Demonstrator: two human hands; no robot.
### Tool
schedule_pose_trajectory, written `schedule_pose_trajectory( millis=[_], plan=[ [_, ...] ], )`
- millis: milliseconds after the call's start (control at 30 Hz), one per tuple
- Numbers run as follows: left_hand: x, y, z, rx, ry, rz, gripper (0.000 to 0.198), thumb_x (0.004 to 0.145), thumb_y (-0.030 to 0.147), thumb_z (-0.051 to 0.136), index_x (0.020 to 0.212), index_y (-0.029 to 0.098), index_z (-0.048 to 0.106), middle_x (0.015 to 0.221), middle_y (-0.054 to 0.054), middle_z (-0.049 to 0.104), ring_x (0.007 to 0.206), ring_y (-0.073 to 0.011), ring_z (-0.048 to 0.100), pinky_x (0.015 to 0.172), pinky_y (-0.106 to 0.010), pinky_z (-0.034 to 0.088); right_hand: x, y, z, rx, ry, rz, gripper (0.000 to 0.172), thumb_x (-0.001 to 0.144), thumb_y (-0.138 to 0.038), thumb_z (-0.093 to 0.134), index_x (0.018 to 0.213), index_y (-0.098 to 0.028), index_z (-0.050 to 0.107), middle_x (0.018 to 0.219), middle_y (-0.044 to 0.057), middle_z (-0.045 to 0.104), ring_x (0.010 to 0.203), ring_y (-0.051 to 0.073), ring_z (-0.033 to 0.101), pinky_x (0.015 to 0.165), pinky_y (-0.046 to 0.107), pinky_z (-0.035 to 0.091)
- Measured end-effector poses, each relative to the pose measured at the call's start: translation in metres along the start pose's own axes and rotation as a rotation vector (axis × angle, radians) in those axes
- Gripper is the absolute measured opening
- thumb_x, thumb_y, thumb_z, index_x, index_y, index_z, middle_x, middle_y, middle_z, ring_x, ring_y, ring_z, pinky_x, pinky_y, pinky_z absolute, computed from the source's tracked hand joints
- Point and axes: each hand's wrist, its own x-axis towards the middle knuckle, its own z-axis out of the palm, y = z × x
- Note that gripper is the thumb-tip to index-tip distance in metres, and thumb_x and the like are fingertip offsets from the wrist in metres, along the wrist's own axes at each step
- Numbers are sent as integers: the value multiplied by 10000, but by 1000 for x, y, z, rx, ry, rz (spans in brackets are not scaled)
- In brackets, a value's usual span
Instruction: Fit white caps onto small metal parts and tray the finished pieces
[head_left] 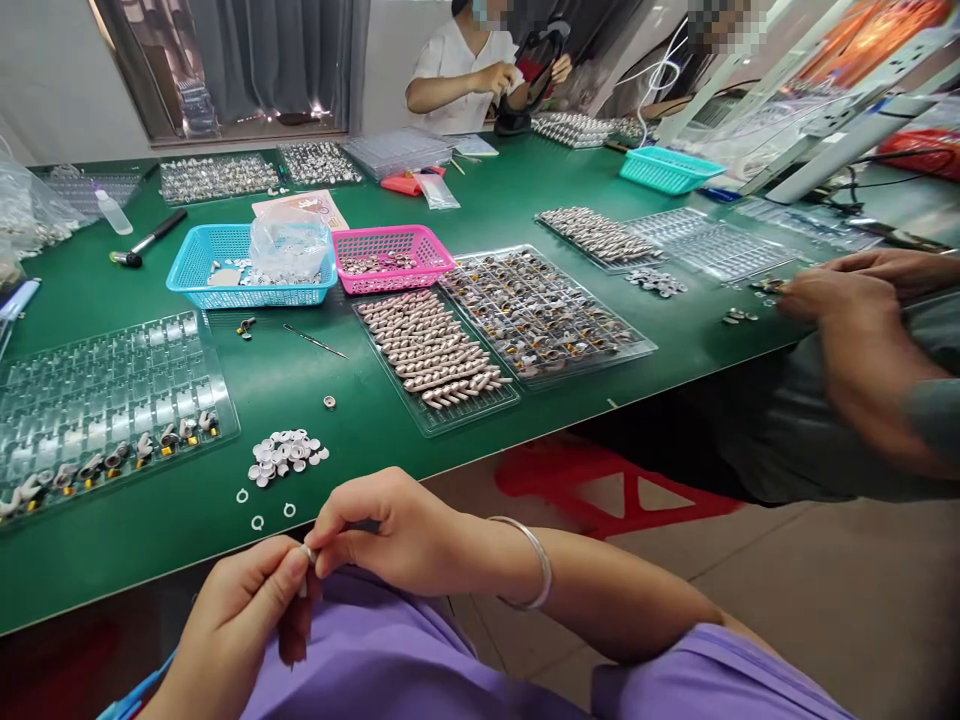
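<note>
Close together over my lap, just off the table edge, my left hand (247, 605) and my right hand (390, 530) pinch one small pale part (308, 556). Fingers cover most of it, so its exact kind cannot be made out. In front of them on the green table (420, 455) lies a pile of white round discs (289, 455). A few thin white rings (258, 522) are scattered beside the pile. Farther left, a clear plastic tray (112, 375) holds one row of assembled small parts (142, 450) along its near side.
Blue (199, 295) and pink (420, 240) baskets hold small parts. Nearby are a tray of beige parts (427, 350), a filled clear tray (547, 310), tweezers (315, 342) and a hammer (154, 238). A co-worker's hands (847, 285) work at right; another person (469, 70) sits opposite.
</note>
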Motion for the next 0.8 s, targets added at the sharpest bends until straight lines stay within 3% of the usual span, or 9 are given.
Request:
schedule_pose_trajectory(
  millis=[133,300,367,533,700,800],
  plan=[
    [-1,-1,2,44,22,29,478,843,608,583,661,166,601,489,16,562,440,-96,491,462,-203,386,-2,4,5,71,27,46,62,814,-157,697,761,-154,730,737,21,766,714,143,729,681,208,574],
    [-6,3,14,81,201,97,473,831,599,602,630,170,598,485,18,549,456,-104,486,467,-213,386,-2,10,13,225,121,119,63,764,-194,730,726,-145,719,714,28,761,689,160,735,661,231,589],
    [-6,4,16,77,219,109,476,817,604,615,621,171,596,489,19,546,459,-103,489,461,-209,386,-2,11,15,262,132,130,64,763,-191,720,719,-145,716,690,24,755,674,157,734,662,231,588],
    [-5,4,10,54,141,50,513,798,639,621,601,166,585,464,33,509,436,-82,457,456,-191,364,1,11,11,226,64,55,88,785,-168,677,714,-138,720,668,28,742,640,132,719,646,202,562],
    [1,-2,-2,29,-31,1,484,823,621,602,662,165,601,479,23,531,427,-89,469,434,-191,368,-1,11,8,144,57,-58,138,830,-165,631,730,-137,723,696,48,749,653,129,710,638,200,556],
    [2,-4,-4,-5,-57,-23,482,816,627,606,670,167,597,495,21,532,432,-96,472,426,-196,379,-3,11,8,84,82,-120,139,845,-179,644,740,-141,728,693,48,750,668,134,711,661,207,560]
  ],
)
